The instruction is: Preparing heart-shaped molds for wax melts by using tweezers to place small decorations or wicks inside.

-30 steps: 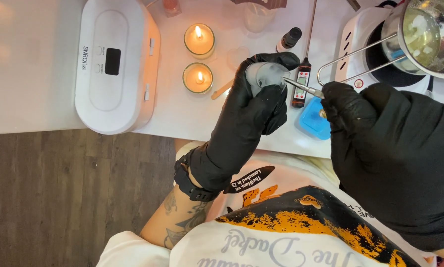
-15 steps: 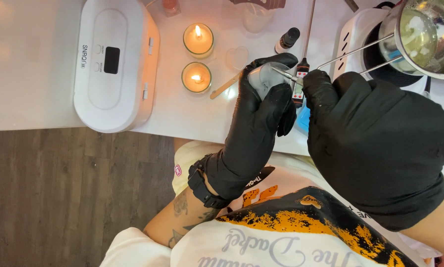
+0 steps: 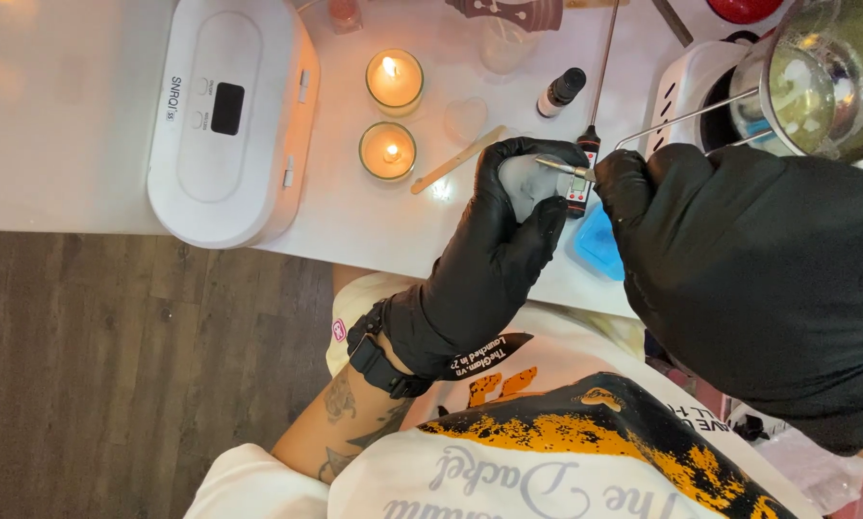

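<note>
Above the white table (image 3: 374,226), left hand (image 3: 494,259) around grey cup (image 3: 530,181), right hand (image 3: 739,269) pinching tweezers (image 3: 564,168).

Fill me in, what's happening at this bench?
A person in black gloves works over a white table. The left hand grips a small grey rounded container; the right hand pokes thin metal tweezers into it. Two lit glass-jar candles burn beside a white oval machine.

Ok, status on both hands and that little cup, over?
Left hand gripping small clear cup. Right hand pinching metal tweezers, tips at cup mouth. Probe thermometer lies just behind; nothing blocking.
</note>
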